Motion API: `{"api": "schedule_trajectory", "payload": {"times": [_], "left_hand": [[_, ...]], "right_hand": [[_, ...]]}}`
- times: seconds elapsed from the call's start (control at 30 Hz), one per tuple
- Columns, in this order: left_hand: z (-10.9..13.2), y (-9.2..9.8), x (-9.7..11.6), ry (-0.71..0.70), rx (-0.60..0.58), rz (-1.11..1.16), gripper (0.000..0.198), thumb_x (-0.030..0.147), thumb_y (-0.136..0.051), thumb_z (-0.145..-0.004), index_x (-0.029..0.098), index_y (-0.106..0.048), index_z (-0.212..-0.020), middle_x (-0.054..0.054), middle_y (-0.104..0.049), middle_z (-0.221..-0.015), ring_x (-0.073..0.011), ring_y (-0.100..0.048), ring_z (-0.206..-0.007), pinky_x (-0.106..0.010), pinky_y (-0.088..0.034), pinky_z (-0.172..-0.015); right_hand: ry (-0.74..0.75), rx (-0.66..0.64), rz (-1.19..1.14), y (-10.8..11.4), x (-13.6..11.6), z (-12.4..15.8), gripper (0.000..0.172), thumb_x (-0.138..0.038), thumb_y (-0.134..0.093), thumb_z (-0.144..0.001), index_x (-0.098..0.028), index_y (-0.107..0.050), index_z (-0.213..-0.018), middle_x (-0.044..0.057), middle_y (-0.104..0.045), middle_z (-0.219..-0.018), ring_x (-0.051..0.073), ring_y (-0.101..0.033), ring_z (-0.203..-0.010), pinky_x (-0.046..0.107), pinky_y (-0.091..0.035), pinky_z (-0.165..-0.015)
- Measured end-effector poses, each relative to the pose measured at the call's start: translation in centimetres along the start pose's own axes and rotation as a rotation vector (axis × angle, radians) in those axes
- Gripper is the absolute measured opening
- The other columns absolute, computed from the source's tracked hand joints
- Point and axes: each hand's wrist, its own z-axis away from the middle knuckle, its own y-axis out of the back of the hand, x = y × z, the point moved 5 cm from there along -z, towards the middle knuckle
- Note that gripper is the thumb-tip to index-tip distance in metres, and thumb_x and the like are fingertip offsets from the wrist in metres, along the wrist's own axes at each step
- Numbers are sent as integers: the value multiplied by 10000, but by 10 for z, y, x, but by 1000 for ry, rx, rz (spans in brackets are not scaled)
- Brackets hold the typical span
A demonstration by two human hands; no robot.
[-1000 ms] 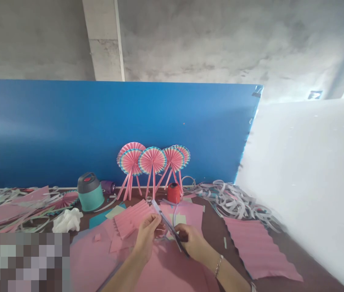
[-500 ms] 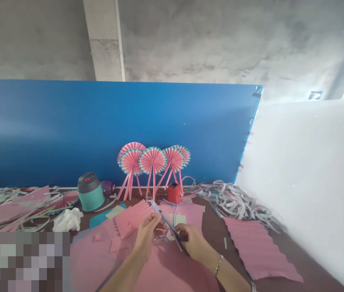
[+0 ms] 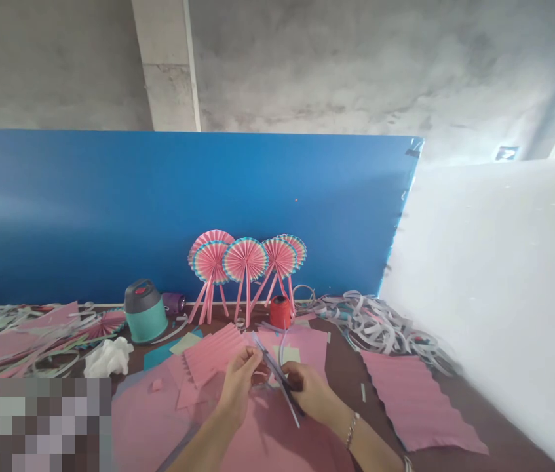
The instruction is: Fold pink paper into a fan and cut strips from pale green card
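My left hand [image 3: 244, 373] is closed, pinching a narrow pale lilac paper strip [image 3: 291, 410] that slants down to the right. In my right hand [image 3: 309, 387] are what look like dark-handled scissors [image 3: 284, 379], lying along the strip; the fingers partly cover them. Both hands are above a pink paper sheet [image 3: 267, 439]. Beyond my left hand lies a pleated pink paper [image 3: 214, 354]. A thin curved strip [image 3: 282, 345] stands up just past the scissors.
Pink pleated paper fans [image 3: 246, 260] on stick legs lean against the blue partition [image 3: 257, 183]. A red container [image 3: 280, 313] stands before them. To the left are a teal jar [image 3: 145, 321] and crumpled tissue [image 3: 109, 358]; to the right, tangled strips [image 3: 375, 321] and a wavy pink sheet [image 3: 424, 403].
The pale strip has shifted slightly down and right along the scissors, its lower end now sticking out further below. Both hands stay in nearly the same place.
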Motion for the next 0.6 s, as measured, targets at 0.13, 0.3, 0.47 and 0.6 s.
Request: {"api": "schedule_trajectory", "payload": {"times": [0.13, 0.3, 0.47, 0.6], "left_hand": [[1, -1, -1, 5, -6, -5, 285, 402, -699, -634, 171, -533, -641, 13, -593, -613, -103, -560, -576, -212, -412, -556], [1, -1, 1, 13, 6, 2, 305, 417, -703, -629, 171, -524, -635, 15, -588, -595, -99, -551, -567, -208, -402, -550], [2, -2, 1, 12, 0, 2, 312, 422, -707, -625, 164, -531, -626, 14, -585, -586, -92, -541, -555, -201, -401, -543], [0, 0, 1, 20, 0, 13, 301, 415, -706, -629, 165, -540, -643, 15, -588, -588, -100, -555, -554, -204, -413, -531]], "right_hand": [[15, -3, -4, 0, 2, -1, 151, -138, -539, -633, -145, -611, -766, -34, -543, -576, 87, -420, -505, 182, -303, -482], [15, 0, 7, 0, 3, 0, 156, -155, -552, -630, -138, -613, -773, -38, -534, -567, 89, -409, -508, 185, -284, -474], [-7, 26, 27, 3, 0, 1, 142, -145, -556, -612, -143, -614, -742, -51, -493, -526, 84, -380, -494, 183, -252, -456], [-14, 31, 36, 3, -2, 1, 135, -142, -565, -608, -144, -623, -730, -53, -479, -510, 77, -362, -485, 179, -233, -444]]}}
